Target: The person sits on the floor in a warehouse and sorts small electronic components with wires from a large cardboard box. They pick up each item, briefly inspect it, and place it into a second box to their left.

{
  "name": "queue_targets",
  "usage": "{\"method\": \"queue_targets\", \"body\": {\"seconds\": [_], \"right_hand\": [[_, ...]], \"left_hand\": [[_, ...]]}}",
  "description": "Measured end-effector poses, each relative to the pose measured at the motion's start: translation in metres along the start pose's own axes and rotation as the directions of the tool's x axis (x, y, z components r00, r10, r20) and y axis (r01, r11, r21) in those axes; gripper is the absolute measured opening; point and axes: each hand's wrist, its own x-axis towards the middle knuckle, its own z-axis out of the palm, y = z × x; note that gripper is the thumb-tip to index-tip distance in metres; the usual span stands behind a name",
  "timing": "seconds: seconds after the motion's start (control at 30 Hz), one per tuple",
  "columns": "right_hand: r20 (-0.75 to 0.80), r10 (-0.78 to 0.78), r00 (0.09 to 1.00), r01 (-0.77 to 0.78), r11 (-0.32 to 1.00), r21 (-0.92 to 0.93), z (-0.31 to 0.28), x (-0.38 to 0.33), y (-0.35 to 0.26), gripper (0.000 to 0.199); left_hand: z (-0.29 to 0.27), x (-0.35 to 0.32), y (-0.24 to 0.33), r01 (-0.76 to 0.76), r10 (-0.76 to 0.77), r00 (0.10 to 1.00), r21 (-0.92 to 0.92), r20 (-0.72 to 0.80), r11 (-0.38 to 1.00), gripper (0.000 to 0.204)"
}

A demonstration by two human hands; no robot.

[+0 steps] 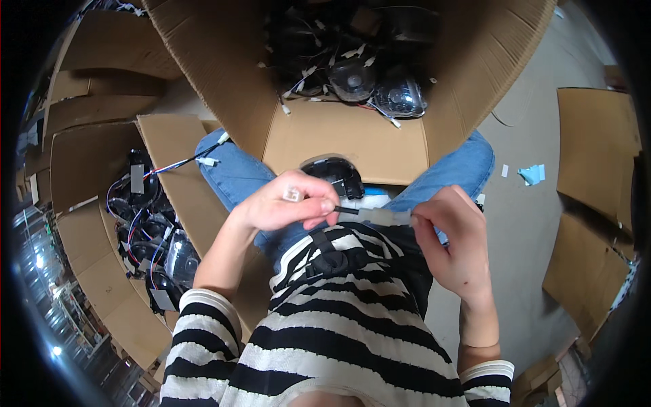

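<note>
Over my lap, my left hand [291, 200] pinches a thin black cable [347, 210] between thumb and index finger. A small white plug [293, 195] shows against the back of its fingers. The cable runs right into a translucent white connector [381, 216]. My right hand [453, 237] closes its fingertips on the connector's right end, and its fingers partly hide that end. Just beyond my hands, a black rounded housing [333, 173], like the back of a lamp, rests between my legs at the box's near wall.
A large open cardboard box [346, 139] stands between my knees, holding several headlamps [400, 97] with loose wires. At left, another carton [169, 146] contains black lamps [182, 258] and cables. Blue scrap [533, 174] lies on the floor at right, near cardboard flaps [595, 152].
</note>
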Motion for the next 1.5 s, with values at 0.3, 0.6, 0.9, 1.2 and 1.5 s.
{"method": "queue_targets", "body": {"seconds": [0.3,0.6,0.9,1.2,1.5], "right_hand": [[-0.057,0.029,0.998,-0.027,0.999,0.038,0.008,0.004,0.007,0.008],[-0.088,0.328,0.941,-0.29,0.912,0.291,-0.014,-0.013,0.018,0.005],[-0.025,0.241,0.97,-0.211,0.892,0.4,0.007,-0.034,0.049,0.011],[0.036,0.101,0.994,-0.107,0.92,0.378,0.027,-0.032,0.064,0.01],[0.099,-0.005,0.995,-0.008,0.991,0.135,0.017,-0.026,0.028,0.009]], "left_hand": [[-0.006,0.013,0.008,0.036,-0.033,0.999,0.072,-0.039,0.997,0.021],[-0.005,0.011,0.04,0.013,0.002,0.994,0.135,-0.109,0.991,0.018],[0.046,-0.158,0.122,-0.075,0.34,0.871,0.588,-0.354,0.805,0.015],[0.121,-0.332,0.125,0.599,0.191,0.287,0.332,-0.939,0.729,0.019],[0.07,-0.286,0.084,0.791,0.667,0.188,0.514,-0.721,0.333,0.029]]}}
